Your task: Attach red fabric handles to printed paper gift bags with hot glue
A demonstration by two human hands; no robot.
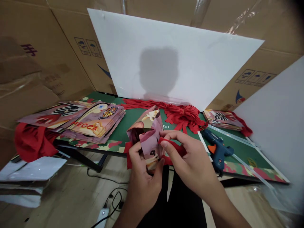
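Note:
In the middle of the head view a printed paper bag [152,139] is tilted with its open mouth towards me. My left hand [144,174] is closed around its lower end, thumb on the near face and fingers at the mouth. A red ribbon [174,146] is pinched between the thumb and fingers of my right hand [187,155], against the bag's right side by a small dark slot. More red fabric shows below the bag's left edge. Part of the ribbon is hidden behind my fingers.
Stacks of printed bags [95,122] lie at the left and another stack [223,119] at the right. Red ribbons [185,115] are heaped at the back of the green table [133,116]. A blue glue gun [217,148] lies right; a power strip [103,217] is on the floor.

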